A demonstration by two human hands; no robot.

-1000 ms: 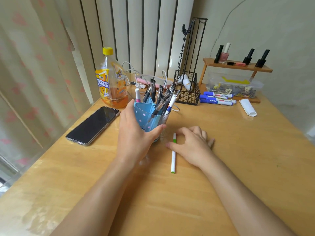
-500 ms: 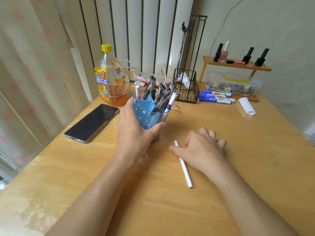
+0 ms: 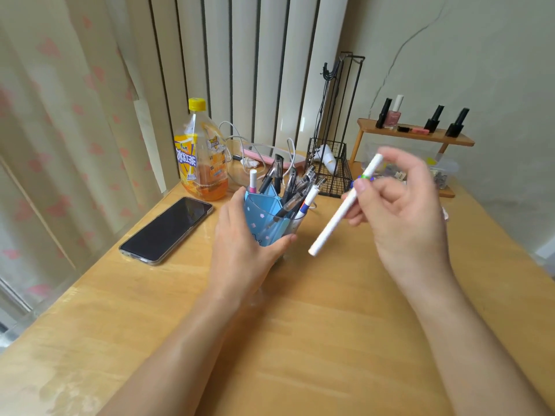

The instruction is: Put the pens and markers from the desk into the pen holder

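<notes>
Head view: at frame centre the left hand (image 3: 240,235) grips the blue pen holder (image 3: 264,220), already crowded with pens. Right of centre, the right hand (image 3: 402,205) pinches a white marker (image 3: 336,219) above the counter (image 3: 300,340), not yet inserted.

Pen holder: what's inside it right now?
The pen holder holds several dark pens, a pink-banded marker and a blue-banded white one. The left hand covers its lower part.

Two bare forearms, no sleeves, left hand (image 3: 240,247), right hand (image 3: 402,211), short unpainted nails
</notes>
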